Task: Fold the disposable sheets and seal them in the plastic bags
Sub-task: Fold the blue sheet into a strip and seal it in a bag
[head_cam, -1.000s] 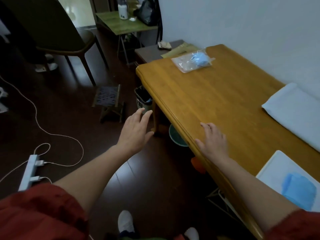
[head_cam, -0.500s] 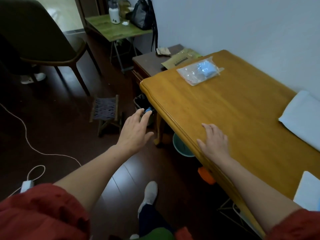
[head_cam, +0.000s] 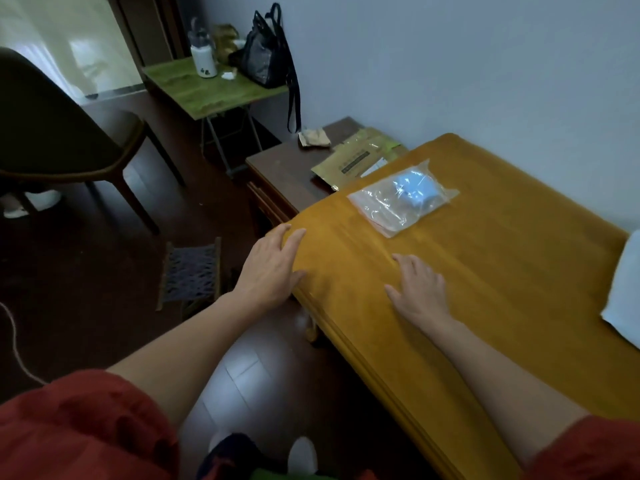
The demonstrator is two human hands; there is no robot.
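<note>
My left hand (head_cam: pixel 270 271) lies flat and empty at the corner of the table (head_cam: pixel 519 271), and my right hand (head_cam: pixel 419 292) is spread, holding nothing, further in on the top, probably to steady me. The plastic bag (head_cam: pixel 388 209) with a blue sheet (head_cam: pixel 414 188) inside lies toward the table's far end, beyond both hands, likely set aside as done.

Two hands are in view: the left hand (head_cam: pixel 273 271) and the right hand (head_cam: pixel 420 296). There are three tables: one wooden counter (head_cam: pixel 519 271), one dark side table (head_cam: pixel 287 168) and one green table (head_cam: pixel 211 91). There is one clear plastic bag (head_cam: pixel 381 206) with one blue sheet (head_cam: pixel 414 188) inside, and one white sheet (head_cam: pixel 627 292). Also one chair (head_cam: pixel 52 133), one woven stool (head_cam: pixel 192 271), one white bottle (head_cam: pixel 203 60) and one black bag (head_cam: pixel 263 60).
</note>
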